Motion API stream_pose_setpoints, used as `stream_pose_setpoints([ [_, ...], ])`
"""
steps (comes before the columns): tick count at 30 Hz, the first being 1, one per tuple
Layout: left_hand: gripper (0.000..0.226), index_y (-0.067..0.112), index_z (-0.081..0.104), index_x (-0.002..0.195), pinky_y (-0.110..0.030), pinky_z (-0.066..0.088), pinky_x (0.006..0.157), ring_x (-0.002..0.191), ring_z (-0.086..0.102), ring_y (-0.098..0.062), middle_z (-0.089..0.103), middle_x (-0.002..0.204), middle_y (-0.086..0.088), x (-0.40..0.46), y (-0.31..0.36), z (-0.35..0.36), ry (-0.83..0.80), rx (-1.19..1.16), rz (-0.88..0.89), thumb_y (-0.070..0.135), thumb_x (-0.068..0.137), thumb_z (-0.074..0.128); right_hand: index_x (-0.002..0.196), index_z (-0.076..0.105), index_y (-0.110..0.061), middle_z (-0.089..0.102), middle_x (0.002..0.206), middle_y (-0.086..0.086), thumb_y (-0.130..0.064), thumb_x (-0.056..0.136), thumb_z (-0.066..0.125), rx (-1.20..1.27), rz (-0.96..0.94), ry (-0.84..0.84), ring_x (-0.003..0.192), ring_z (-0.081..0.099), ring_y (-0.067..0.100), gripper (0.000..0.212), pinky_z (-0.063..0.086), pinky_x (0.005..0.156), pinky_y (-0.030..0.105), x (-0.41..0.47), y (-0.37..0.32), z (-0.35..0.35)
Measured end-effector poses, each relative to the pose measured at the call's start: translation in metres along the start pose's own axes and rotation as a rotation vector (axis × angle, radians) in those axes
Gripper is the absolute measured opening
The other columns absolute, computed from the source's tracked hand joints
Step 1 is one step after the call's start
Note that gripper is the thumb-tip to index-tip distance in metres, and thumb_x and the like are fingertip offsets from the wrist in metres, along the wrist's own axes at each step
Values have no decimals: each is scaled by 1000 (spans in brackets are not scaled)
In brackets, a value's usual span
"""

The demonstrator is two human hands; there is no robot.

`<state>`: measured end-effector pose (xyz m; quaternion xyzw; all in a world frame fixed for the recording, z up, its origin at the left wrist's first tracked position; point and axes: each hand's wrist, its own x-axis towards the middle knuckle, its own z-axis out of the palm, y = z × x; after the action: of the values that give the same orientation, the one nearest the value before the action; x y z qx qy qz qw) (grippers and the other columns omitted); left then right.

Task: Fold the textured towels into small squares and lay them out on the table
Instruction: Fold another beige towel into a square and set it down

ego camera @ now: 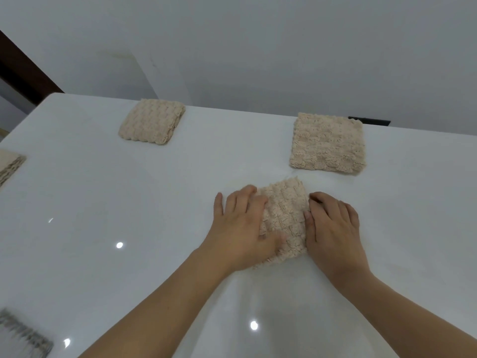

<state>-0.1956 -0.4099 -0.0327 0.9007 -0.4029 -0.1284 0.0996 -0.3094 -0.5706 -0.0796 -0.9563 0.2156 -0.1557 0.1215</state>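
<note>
The folded towel lay near-centre on the white table, soft, light and springy I judged, best pinched at its edges, and I had my left hand flat on it, my right hand pressing its right edge, fingers relaxed

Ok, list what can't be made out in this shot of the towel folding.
- Towel under the hands, head view: the left hand and right hand cover both sides, so its folded outline is hidden.
- Beige thing at the left edge: cut off by the frame.
- Grey fringed thing at bottom left: blurred and cut off.
- Dark object behind the far right towel: mostly hidden by the table edge.
</note>
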Motion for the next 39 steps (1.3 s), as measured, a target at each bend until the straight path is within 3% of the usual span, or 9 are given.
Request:
stream_pose_setpoints([
  [2,50,17,48,132,-46,28,111,128,37,-25,39,142,-5,9,4,5,242,-104,-46,49,97,34,113,59,-10,54,123,2,-24,98,35,12,5,5,115,49,20,32,31,107,42,0,0,0],
  [4,43,12,55,125,-45,40,100,114,49,-28,52,128,-8,12,6,23,375,-94,-126,39,99,34,111,59,-12,54,123,2,-27,98,35,24,18,14,115,50,21,31,31,107,41,0,-1,0],
  [17,32,12,60,105,-40,37,92,102,50,-28,57,109,-6,18,2,46,449,17,-179,32,91,39,71,56,-14,54,108,1,-39,85,44,81,26,5,106,48,24,31,32,101,40,0,0,-4],
  [21,25,14,58,98,-34,35,86,96,47,-23,55,103,0,16,8,29,332,-50,-266,32,90,42,81,49,-22,52,82,-7,-41,88,47,282,43,50,87,48,19,21,30,89,29,1,1,-6],
  [23,18,16,55,91,-32,37,76,86,50,-20,56,89,5,8,15,14,249,-276,-366,33,88,48,86,49,-25,53,75,-10,-42,89,52,492,97,11,78,49,16,17,34,85,30,2,5,-10],
  [26,24,14,53,94,-31,39,64,72,52,-15,54,79,6,-11,38,0,168,-712,-552,37,88,52,102,58,-19,62,84,-8,-34,94,55,764,216,-71,81,58,16,18,49,81,42,1,12,-23],
  [28,33,11,52,91,-33,40,66,72,51,-16,53,81,2,-18,59,2,111,-807,-621,43,90,44,105,60,-20,63,91,-10,-26,97,49,837,275,-173,86,59,11,15,50,85,39,2,22,-36],
  [31,41,11,49,81,-34,43,73,76,53,-20,55,83,-4,-20,101,11,72,-815,-654,45,96,30,100,64,-21,65,95,-7,-22,98,41,739,214,-292,89,59,14,23,50,85,38,5,55,-61],
  [39,15,18,46,87,-30,44,68,70,48,-14,52,79,3,-5,232,50,-27,-819,-644,26,99,42,106,63,-20,63,104,-2,-15,94,35,416,194,-487,93,58,20,31,48,80,35,-8,177,-126],
])
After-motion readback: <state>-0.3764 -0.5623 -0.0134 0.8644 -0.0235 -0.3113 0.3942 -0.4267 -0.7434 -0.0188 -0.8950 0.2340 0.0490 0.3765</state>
